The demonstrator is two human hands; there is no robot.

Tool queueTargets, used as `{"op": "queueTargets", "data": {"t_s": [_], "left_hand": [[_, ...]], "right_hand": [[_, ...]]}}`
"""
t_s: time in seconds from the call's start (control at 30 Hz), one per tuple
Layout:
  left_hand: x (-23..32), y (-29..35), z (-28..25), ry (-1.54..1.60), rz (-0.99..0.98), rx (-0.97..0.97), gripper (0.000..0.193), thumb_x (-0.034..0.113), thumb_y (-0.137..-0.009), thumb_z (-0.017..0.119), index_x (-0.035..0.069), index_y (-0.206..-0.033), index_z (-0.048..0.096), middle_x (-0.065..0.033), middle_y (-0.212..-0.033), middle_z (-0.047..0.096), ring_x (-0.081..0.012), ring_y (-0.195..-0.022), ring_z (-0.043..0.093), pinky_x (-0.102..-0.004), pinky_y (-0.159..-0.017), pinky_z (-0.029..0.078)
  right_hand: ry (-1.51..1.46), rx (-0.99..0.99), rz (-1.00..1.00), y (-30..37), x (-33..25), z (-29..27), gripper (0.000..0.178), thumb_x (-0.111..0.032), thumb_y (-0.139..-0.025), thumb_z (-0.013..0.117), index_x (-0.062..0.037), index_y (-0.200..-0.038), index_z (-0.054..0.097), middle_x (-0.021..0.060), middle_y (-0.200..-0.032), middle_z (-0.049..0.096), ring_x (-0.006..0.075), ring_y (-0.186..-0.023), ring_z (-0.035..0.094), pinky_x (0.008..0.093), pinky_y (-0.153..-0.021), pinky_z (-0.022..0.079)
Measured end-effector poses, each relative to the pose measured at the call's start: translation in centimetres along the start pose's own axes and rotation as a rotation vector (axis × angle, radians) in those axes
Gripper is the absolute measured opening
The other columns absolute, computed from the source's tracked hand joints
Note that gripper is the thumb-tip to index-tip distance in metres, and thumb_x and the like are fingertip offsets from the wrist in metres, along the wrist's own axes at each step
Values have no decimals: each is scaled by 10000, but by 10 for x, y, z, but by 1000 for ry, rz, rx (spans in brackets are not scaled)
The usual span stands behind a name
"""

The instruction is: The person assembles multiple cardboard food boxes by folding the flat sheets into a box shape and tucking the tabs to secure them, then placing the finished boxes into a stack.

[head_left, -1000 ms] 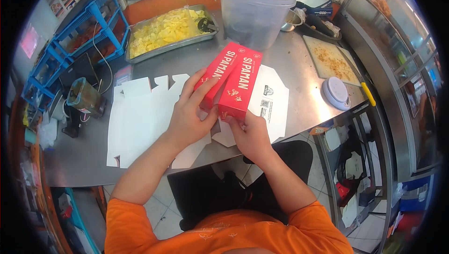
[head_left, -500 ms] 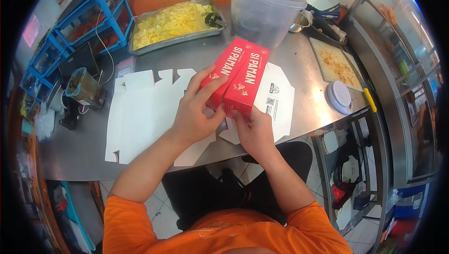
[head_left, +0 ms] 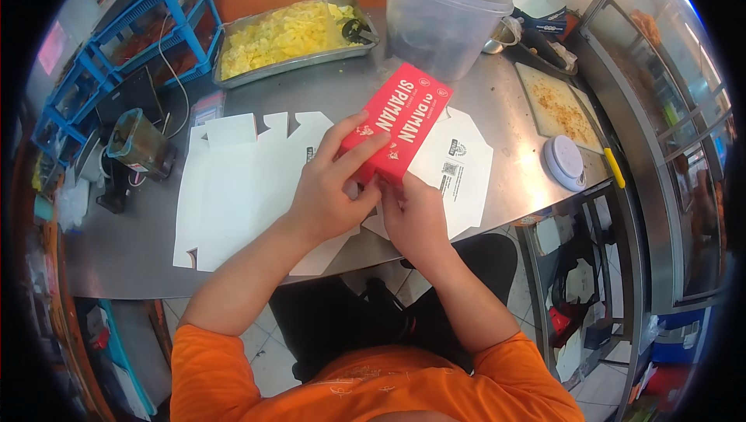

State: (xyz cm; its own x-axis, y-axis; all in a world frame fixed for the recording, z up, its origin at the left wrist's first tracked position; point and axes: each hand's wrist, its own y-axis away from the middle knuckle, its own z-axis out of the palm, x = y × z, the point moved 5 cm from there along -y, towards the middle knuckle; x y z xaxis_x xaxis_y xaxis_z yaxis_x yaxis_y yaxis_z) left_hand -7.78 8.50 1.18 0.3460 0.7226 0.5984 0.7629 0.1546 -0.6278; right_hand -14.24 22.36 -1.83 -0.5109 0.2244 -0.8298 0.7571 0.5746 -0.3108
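A red cardboard box (head_left: 423,115) with white print is tilted above the steel table in front of me. My left hand (head_left: 326,185) grips its left side, fingers spread over the upper face and thumb near the close end. At that near end, my right hand (head_left: 416,216) is closed on the box's edge, its fingertips partly hidden. Beneath and to the left lies a flat white carton blank (head_left: 233,204) with notched flaps. Another white carton blank (head_left: 470,162), printed in black, lies under the box to the right.
Behind stand a metal tray (head_left: 268,72) of chopped yellow-green food and a clear plastic tub (head_left: 443,18). To the right are a cutting board (head_left: 556,103), a yellow-handled knife (head_left: 614,165) and a round lilac-lidded container (head_left: 565,162). Blue racks (head_left: 183,33) line the left.
The two red panels have come closer together, narrowing the gap in the box. My right hand has shifted slightly left along its near end.
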Motion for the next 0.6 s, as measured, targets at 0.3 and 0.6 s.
{"op": "queueTargets", "data": {"t_s": [0.3,0.6], "left_hand": [[-4,-1,2,8,-45,-81,749,-3,-792,780,112,-1499,564,-222,-1609,396,-429,-1451,467,-478,-1165,461],[-16,1,9,38,-82,-118,898,-49,-785,800,148,-1574,422,-220,-1643,262,-433,-1496,395,-463,-1095,541]], "right_hand": [[46,-18,15,-7,0,-6,216,-5,-997,636,39,-1206,676,241,-984,770,386,-905,780,408,-770,598],[-173,35,31,-3,7,-11,223,-9,-986,630,17,-1203,669,248,-967,762,437,-864,748,457,-752,576]]}}
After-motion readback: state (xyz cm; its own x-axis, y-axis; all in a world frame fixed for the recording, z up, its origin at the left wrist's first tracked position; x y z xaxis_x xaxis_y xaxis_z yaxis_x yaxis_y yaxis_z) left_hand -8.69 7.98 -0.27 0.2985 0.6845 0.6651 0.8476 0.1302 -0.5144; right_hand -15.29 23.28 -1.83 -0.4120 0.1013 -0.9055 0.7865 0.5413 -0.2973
